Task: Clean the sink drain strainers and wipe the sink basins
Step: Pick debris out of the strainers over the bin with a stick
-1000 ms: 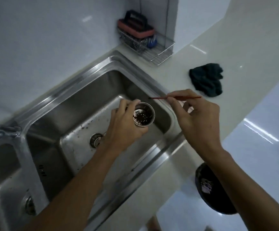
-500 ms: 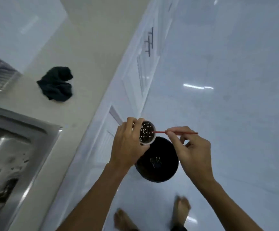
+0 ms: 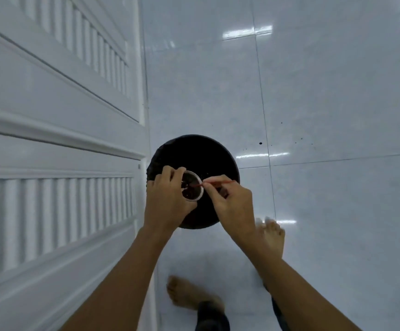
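My left hand (image 3: 167, 199) grips a round metal drain strainer (image 3: 192, 186) with dark debris inside it. The strainer is held directly over a black round bin (image 3: 194, 151) standing on the floor. My right hand (image 3: 232, 204) pinches a thin red stick (image 3: 214, 182), and the stick's tip pokes into the strainer's cup. The sink is out of view.
White cabinet doors (image 3: 58, 139) with louvred panels fill the left side. Glossy white floor tiles (image 3: 325, 91) carry a few dark specks to the right of the bin. My bare feet (image 3: 271, 237) stand just below the bin.
I have turned from the sink toward the floor. Both hands carried the strainer and stick over the black bin, and the stick's tip now reaches inside the strainer.
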`<state>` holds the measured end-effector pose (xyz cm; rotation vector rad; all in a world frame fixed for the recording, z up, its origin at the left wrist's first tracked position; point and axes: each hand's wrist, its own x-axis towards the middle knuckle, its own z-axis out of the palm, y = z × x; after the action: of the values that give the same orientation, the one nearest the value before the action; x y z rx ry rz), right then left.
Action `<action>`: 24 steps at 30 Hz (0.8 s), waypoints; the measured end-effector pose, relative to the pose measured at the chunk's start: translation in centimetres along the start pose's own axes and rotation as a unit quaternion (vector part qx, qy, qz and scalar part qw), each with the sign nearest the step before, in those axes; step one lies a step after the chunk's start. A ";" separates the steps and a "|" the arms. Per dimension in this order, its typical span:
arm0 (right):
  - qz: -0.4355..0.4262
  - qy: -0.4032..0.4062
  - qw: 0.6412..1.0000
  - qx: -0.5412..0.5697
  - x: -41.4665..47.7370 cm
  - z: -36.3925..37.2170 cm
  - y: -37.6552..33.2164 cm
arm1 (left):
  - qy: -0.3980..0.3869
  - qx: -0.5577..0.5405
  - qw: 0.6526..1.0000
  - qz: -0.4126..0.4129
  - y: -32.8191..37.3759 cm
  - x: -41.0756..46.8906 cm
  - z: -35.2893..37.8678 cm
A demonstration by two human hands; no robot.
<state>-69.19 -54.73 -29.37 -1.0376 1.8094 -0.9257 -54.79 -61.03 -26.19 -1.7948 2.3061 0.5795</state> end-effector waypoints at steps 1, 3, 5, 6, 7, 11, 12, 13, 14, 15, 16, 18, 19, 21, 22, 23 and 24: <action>-0.004 -0.018 1.000 0.001 -0.3 0.7 0.7 | -0.004 0.003 1.000 0.001 -0.1 0.3 0.7; 0.015 -0.027 1.000 -0.008 -0.3 1.5 1.9 | -0.011 0.012 1.000 0.003 -0.2 0.9 2.0; 0.059 0.008 0.998 -0.008 0.1 1.8 3.1 | -0.019 0.023 1.000 -0.007 -0.3 1.3 2.7; 0.067 0.016 0.998 0.002 0.2 1.9 3.3 | -0.023 0.029 0.999 -0.014 -0.4 1.5 2.9; 0.062 0.007 0.998 0.015 0.1 2.1 3.3 | -0.028 0.036 0.999 -0.019 -0.5 1.6 3.1; 0.044 -0.061 0.997 0.000 -0.4 2.9 3.2 | -0.055 0.066 0.996 -0.016 -0.8 1.2 3.4; 0.060 -0.060 0.996 -0.024 -0.1 2.7 3.4 | -0.059 0.071 0.996 -0.020 -0.9 1.0 3.4; 0.076 -0.053 0.995 -0.040 0.2 2.5 3.6 | -0.062 0.074 0.995 -0.026 -0.9 0.8 3.4; 0.081 -0.044 0.995 -0.037 0.5 2.3 3.6 | -0.065 0.074 0.995 -0.030 -1.0 0.8 3.4; 0.074 -0.040 0.996 -0.020 0.6 2.3 3.5 | -0.066 0.072 0.995 -0.033 -1.0 0.8 3.4; 0.057 -0.046 0.997 0.001 0.6 2.5 3.1 | -0.066 0.067 0.995 -0.034 -1.1 0.9 3.5; 0.034 -0.081 0.996 0.003 0.4 3.0 2.6 | -0.067 0.058 0.995 -0.035 -1.0 1.2 3.5; 0.038 -0.088 0.995 -0.019 0.3 3.1 2.6 | -0.069 0.057 0.995 -0.036 -0.9 1.2 3.4; 0.065 -0.047 0.995 -0.052 0.6 2.9 3.0 | -0.073 0.050 0.995 -0.042 -0.9 1.2 3.4; 0.068 -0.016 0.996 -0.051 0.7 2.8 3.1 | -0.071 0.046 0.995 -0.046 -0.9 1.2 3.3; 0.060 0.003 0.998 -0.037 0.6 2.8 3.0 | -0.068 0.044 0.996 -0.048 -1.0 1.2 3.3; 0.045 0.002 0.999 -0.019 0.4 3.1 2.7 | -0.065 0.045 0.996 -0.049 -1.1 1.2 3.3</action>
<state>-67.27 -54.60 -33.05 -0.9702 1.8665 -0.8432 -54.40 -61.02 -29.87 -1.7619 2.1117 0.5503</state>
